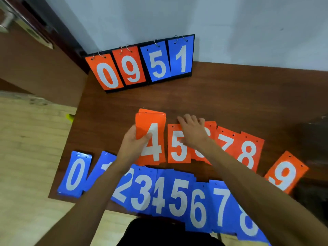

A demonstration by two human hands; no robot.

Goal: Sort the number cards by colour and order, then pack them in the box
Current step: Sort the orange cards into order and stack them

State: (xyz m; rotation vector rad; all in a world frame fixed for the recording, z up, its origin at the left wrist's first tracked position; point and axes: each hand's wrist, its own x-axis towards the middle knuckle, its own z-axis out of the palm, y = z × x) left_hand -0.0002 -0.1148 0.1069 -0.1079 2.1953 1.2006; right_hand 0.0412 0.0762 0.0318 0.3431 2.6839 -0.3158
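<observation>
At frame centre, the left hand (135, 141) pinches a stack of orange cards (150, 121) topped by a 4. The right hand (193, 132) lies spread, fingers flat, over the orange 6 card (210, 126) beside the orange 5 card (177, 148).

From my feed I see two bare forearms, with no sleeves reaching into the frame on either side. My left hand (134, 142) wears no glove, ring or band that I can make out, and the wrist behind it carries no watch or strap. My right hand (193, 132) is likewise uncovered, fingers plain, nothing on the wrist. Both forearms look slim and run unclothed all the way to the bottom edge of the view. Low in the middle, between the arms, sits a patch of black clothing (168, 233), plain and unmarked; I cannot tell which garment it is
</observation>
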